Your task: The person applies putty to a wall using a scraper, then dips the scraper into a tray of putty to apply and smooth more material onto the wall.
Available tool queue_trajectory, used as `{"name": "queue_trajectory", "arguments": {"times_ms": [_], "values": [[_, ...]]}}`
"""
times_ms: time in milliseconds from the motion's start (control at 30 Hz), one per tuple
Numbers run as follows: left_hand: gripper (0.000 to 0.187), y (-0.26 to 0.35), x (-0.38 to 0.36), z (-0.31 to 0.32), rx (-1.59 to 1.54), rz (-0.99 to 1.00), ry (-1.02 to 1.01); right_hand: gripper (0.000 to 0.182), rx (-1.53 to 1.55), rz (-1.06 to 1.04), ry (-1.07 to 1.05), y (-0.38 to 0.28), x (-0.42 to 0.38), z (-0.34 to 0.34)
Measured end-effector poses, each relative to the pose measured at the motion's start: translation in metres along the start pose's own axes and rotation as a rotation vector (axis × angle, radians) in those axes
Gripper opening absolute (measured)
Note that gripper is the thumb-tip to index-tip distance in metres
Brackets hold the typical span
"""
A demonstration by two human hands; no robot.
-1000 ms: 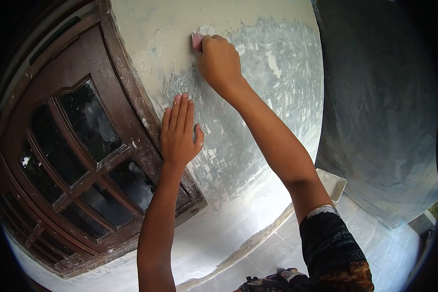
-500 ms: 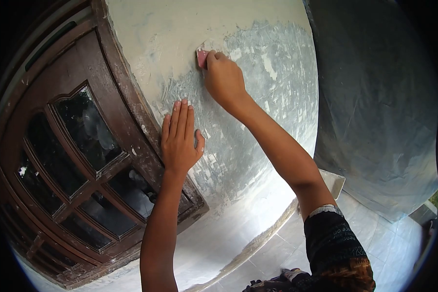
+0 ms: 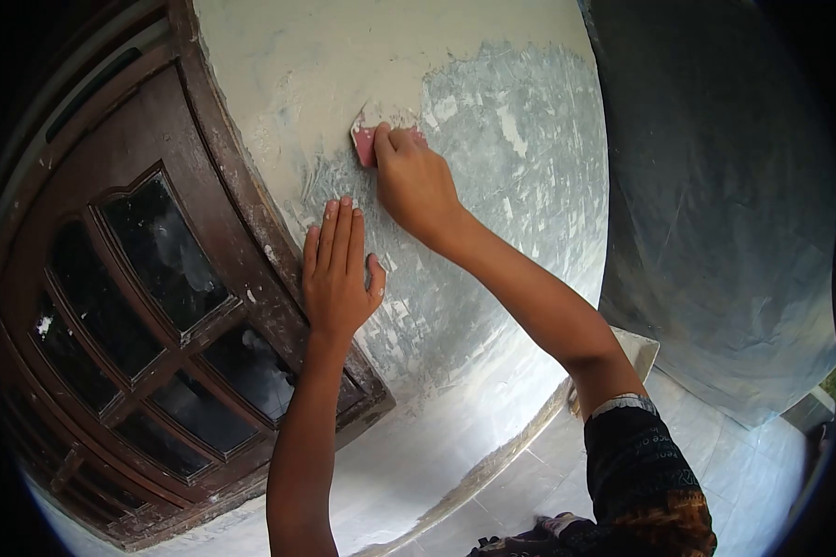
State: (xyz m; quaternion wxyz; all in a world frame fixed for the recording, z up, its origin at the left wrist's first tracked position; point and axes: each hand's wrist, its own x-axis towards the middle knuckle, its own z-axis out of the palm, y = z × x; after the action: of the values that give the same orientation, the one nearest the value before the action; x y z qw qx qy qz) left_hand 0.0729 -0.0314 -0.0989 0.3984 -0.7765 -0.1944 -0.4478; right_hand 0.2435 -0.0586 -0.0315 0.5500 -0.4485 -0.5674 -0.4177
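My right hand (image 3: 418, 188) grips a pinkish-red scraper (image 3: 363, 145), its edge against the wall and coated with pale flakes. The wall (image 3: 520, 195) is cream at the top and left, with a large grey patch streaked by leftover cream bits. The scraper sits where the cream coat meets the grey. Lower and to the left, my left hand (image 3: 341, 278) lies flat on the wall beside the window frame, fingers stretched upward and thumb apart. White specks mark its fingertips.
A brown wooden window (image 3: 214, 343) with dark glass panes and chipped paint stands at the left. Dark sheeting (image 3: 715, 186) hangs on the right. Below are pale floor tiles (image 3: 502, 487) and a light-coloured trough-like object (image 3: 636, 349) behind my right arm.
My right hand has moved down and slightly left with the scraper, and more of the scraper's face shows. My left hand stays flat in nearly the same spot.
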Motion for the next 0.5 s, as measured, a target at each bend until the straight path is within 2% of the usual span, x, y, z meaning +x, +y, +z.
{"name": "queue_trajectory", "arguments": {"times_ms": [67, 100, 167, 233, 333, 400, 433, 500], "values": [[0.057, -0.002, -0.007, 0.002, 0.017, -0.015, -0.054, 0.045, 0.131, -0.082, -0.097, -0.032, -0.038, -0.018], [0.055, -0.003, -0.008, 0.003, 0.035, -0.029, -0.109, 0.046, 0.204, -0.088, -0.116, -0.043, -0.042, -0.034], [0.054, -0.003, -0.005, 0.003, 0.018, -0.023, -0.075, 0.041, 0.316, 0.005, -0.037, -0.043, -0.024, -0.051], [0.058, 0.001, 0.001, -0.002, -0.004, -0.012, -0.018, 0.022, 0.237, 0.073, 0.007, -0.021, 0.01, -0.052], [0.059, 0.0, -0.001, 0.001, 0.005, -0.007, -0.009, 0.016, 0.124, 0.098, 0.087, 0.011, 0.042, -0.031], [0.06, 0.0, 0.0, 0.001, 0.011, -0.007, -0.002, 0.015, 0.036, 0.035, 0.087, 0.017, 0.042, -0.012], [0.06, 0.0, 0.0, 0.0, 0.004, -0.005, -0.007, 0.018, -0.018, 0.019, -0.002, 0.011, 0.028, -0.005], [0.06, -0.001, -0.003, 0.001, -0.002, -0.002, -0.011, 0.039, 0.017, -0.111, -0.048, -0.015, -0.012, -0.01]]}}
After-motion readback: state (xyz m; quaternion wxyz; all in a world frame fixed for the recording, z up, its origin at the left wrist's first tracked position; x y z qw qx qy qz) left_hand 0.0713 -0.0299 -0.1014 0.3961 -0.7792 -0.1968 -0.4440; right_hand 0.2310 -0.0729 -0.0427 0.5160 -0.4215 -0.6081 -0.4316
